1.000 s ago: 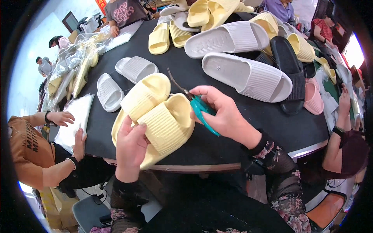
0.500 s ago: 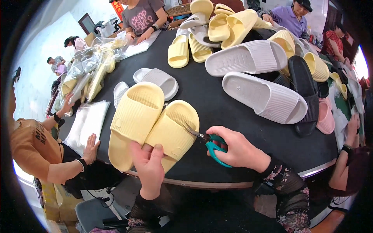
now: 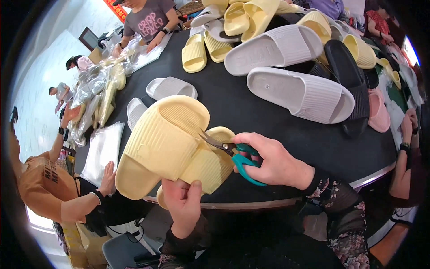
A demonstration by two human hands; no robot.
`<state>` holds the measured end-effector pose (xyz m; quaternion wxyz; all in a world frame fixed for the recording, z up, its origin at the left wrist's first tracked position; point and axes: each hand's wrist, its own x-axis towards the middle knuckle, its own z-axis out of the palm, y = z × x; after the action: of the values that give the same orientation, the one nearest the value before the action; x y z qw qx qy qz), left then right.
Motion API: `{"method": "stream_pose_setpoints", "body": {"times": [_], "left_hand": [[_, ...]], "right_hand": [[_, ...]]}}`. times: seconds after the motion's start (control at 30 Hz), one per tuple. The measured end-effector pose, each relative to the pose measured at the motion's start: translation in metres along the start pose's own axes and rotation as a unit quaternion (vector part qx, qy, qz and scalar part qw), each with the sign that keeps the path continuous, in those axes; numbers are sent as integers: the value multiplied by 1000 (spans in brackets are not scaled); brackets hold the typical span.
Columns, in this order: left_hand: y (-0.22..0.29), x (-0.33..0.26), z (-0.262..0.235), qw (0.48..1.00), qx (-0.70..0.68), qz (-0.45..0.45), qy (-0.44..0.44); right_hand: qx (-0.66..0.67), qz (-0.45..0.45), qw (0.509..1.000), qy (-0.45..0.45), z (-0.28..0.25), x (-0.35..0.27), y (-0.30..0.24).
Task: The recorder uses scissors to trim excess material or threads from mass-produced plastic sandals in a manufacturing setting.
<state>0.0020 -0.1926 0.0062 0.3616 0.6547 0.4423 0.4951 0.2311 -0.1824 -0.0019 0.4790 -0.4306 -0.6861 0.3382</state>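
Note:
My left hand [image 3: 183, 206] is closed on a pair of pale yellow slide sandals, thumb and fingers pinching their lower straps. The nearer yellow slide [image 3: 154, 145] overlaps the other yellow slide [image 3: 217, 166], which is partly hidden behind it. In my right hand [image 3: 282, 166] is a pair of scissors [image 3: 227, 146] with teal handles and dark metal blades. The blades stand slightly apart, their tips at the strap edge of the nearer slide. Whether they touch it, I cannot tell.
Beyond on the black table [image 3: 179, 48] lie grey slides [image 3: 172, 88], a larger grey slide [image 3: 304, 94], a black slide [image 3: 347, 85] and piled yellow slides [image 3: 260, 18]. Clear plastic bags [image 3: 103, 150] lie at left, near a co-worker's hand [image 3: 107, 178]. Other people work around the table.
The slides have tilted and shifted, the nearer one now covering more of the other. Both my hands have moved slightly right in view, and the scissor tips now meet the nearer slide's outline.

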Motion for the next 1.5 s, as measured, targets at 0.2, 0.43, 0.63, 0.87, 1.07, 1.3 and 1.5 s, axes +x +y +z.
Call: {"method": "stream_pose_setpoints", "body": {"times": [0.2, 0.43, 0.63, 0.87, 1.07, 1.3, 1.5], "left_hand": [[-9, -9, 5, 998, -28, 18, -52], [-7, -14, 7, 992, -99, -26, -79], [-6, -16, 11, 993, -95, -37, -64], [-10, -17, 9, 995, -77, 20, -66], [-7, -16, 9, 995, -79, 11, -52], [-5, -13, 14, 998, -55, 6, -27], [-6, -15, 15, 996, -59, -8, -58]], "right_hand": [[-4, -3, 1000, -18, -2, -2, -4], [0, -16, 1000, -6, -4, -2, -3], [-7, -29, 1000, 0, -5, -3, -2], [-3, -53, 999, 1, -3, -2, 1], [-56, -72, 993, 77, -2, -3, 1], [-272, -121, 943, 150, -9, 1, 5], [-378, -128, 905, 150, -13, 1, 10]]}}
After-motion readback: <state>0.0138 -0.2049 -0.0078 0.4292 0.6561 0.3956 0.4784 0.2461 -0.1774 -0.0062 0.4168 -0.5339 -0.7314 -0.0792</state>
